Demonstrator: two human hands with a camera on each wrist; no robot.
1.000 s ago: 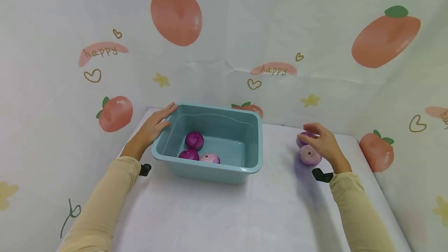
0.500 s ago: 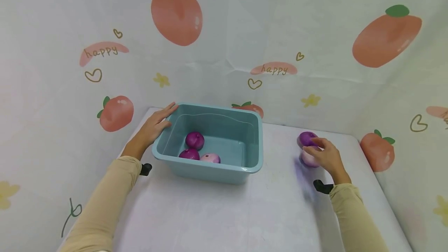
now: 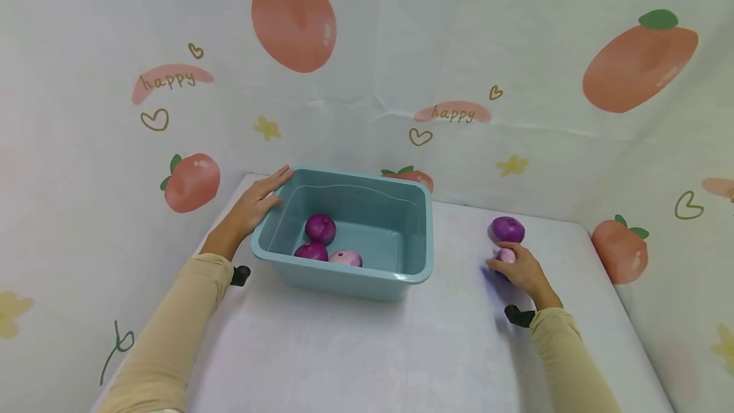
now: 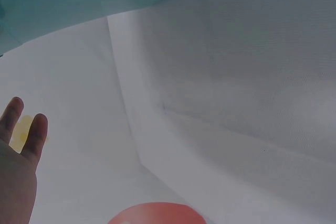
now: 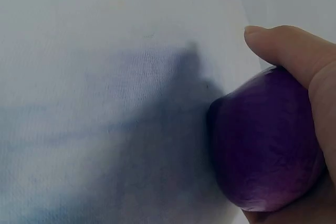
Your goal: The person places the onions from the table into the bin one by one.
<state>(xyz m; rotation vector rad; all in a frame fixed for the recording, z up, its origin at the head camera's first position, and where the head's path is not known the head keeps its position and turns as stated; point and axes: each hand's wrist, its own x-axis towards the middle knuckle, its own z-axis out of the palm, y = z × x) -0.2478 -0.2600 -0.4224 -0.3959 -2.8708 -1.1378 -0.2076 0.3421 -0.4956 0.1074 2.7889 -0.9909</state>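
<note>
My left hand (image 3: 252, 206) rests on the left rim of a blue plastic tub (image 3: 350, 282); its fingers look straight in the left wrist view. In the tub's left part lie two dark purple onions (image 3: 320, 228) and a paler pink one (image 3: 346, 258). To the right of the tub, my right hand (image 3: 524, 271) grips a purple onion (image 5: 265, 145) low over the table. Its thumb and fingers curl round the sides, and its pale end (image 3: 506, 256) shows between them. Just behind sits another purple onion (image 3: 508, 229).
A white cloth covers the table (image 3: 355, 355). Behind it and at both sides hangs a white curtain (image 3: 367, 50) with printed red fruit. The tub stands close to the back edge.
My right hand has come down and nearer from above the back onion to the front one, and its fingers have closed round it. The left hand and tub have stayed put.
</note>
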